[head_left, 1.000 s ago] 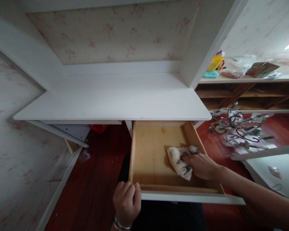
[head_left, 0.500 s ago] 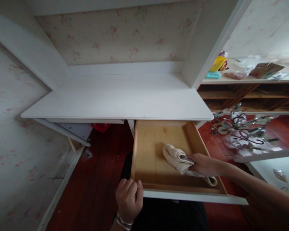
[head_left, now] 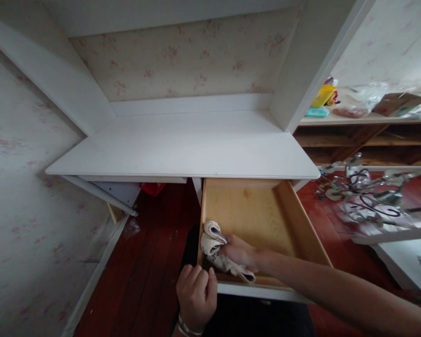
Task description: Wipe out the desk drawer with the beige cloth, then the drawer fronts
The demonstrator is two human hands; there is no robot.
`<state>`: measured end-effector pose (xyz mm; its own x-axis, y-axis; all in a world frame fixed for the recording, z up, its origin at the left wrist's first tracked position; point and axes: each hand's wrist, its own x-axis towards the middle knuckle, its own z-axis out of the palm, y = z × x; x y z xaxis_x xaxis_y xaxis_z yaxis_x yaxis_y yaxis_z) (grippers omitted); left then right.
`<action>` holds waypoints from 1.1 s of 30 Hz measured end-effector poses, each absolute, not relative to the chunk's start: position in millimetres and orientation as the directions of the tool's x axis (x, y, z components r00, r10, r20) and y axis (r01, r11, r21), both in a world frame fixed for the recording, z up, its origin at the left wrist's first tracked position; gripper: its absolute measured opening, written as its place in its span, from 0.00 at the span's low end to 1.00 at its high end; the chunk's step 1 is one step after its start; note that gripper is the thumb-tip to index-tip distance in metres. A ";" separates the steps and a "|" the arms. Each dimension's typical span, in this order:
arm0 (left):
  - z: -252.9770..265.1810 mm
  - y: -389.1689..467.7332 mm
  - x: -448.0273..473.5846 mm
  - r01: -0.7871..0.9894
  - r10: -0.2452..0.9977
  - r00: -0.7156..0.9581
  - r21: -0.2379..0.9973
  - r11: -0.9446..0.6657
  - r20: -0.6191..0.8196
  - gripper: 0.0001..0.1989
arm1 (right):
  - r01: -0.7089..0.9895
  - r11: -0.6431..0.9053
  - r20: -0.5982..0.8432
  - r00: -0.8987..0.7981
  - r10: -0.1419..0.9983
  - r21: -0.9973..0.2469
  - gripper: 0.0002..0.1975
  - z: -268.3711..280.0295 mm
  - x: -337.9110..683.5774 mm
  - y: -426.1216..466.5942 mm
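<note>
An open wooden drawer (head_left: 252, 206) with a white front juts out from under the white desk (head_left: 182, 145). Inside it, a folded cream cloth (head_left: 211, 243) with dark patches lies bunched against the left wall, near the front corner. My right hand (head_left: 240, 252) is closed on this cloth, and its forearm crosses the drawer's front right part. My left hand (head_left: 196, 295), with bands at the wrist, has its fingers curled at the drawer's front left corner. The palm side of that grip is hidden.
A chandelier (head_left: 375, 192) with curved arms lies on the red wooden floor (head_left: 150, 262) at right. Behind it runs a low shelf unit (head_left: 358, 121) carrying a yellow item (head_left: 323, 96), plastic bags and a cardboard box (head_left: 398, 104). Floral wallpaper covers the left wall (head_left: 24, 210).
My right hand has swept the cloth leftward across the drawer bottom, from the middle to the left wall. My left hand stays at the corner. The view has shifted slightly.
</note>
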<state>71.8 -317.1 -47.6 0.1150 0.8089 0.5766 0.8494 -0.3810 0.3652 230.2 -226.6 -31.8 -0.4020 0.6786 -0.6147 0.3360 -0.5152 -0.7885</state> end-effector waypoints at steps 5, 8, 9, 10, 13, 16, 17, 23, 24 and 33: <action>-47.5 -315.6 72.1 0.841 0.808 0.107 0.381 -0.385 0.579 0.18 | -0.065 -0.756 -0.709 -0.304 0.637 -0.651 0.13 -44.3 200.9 -212.4; -47.2 -315.2 72.6 0.836 0.803 0.104 0.386 -0.391 0.587 0.18 | -0.072 -0.713 -0.684 -0.229 0.693 -0.698 0.12 -44.4 197.6 -187.1; -47.0 -315.3 72.7 0.834 0.801 0.106 0.386 -0.394 0.590 0.18 | -0.057 -0.689 -0.668 -0.198 0.717 -0.723 0.12 -44.7 197.1 -175.3; -46.5 -315.4 72.7 0.832 0.798 0.107 0.386 -0.398 0.593 0.17 | -0.038 -0.666 -0.652 -0.166 0.739 -0.745 0.12 -45.3 196.7 -162.1; -44.3 -315.2 73.0 0.826 0.792 0.106 0.390 -0.406 0.601 0.17 | 0.051 -0.595 -0.597 -0.078 0.798 -0.802 0.13 -47.1 195.8 -119.4; -42.9 -313.9 73.4 0.822 0.787 0.098 0.396 -0.409 0.609 0.16 | 0.201 -0.507 -0.525 -0.043 0.850 -0.838 0.16 -47.0 198.4 -86.5; -43.0 -313.5 73.5 0.822 0.785 0.096 0.397 -0.410 0.612 0.16 | 0.264 -0.472 -0.500 -0.046 0.865 -0.841 0.16 -46.3 200.8 -80.7; -49.0 -314.7 73.1 0.818 0.789 0.095 0.404 -0.410 0.607 0.17 | 0.610 -0.183 -0.342 -0.155 0.927 -0.771 0.13 -28.8 231.1 -100.2; -49.7 -315.1 73.0 0.816 0.791 0.094 0.409 -0.409 0.604 0.17 | 0.644 -0.136 -0.325 -0.184 0.928 -0.753 0.13 -23.1 237.4 -108.6; -49.8 -314.8 72.3 0.818 0.801 0.108 0.405 -0.408 0.588 0.17 | 0.693 0.702 0.260 -0.656 0.709 -0.166 0.28 -26.2 260.5 -135.3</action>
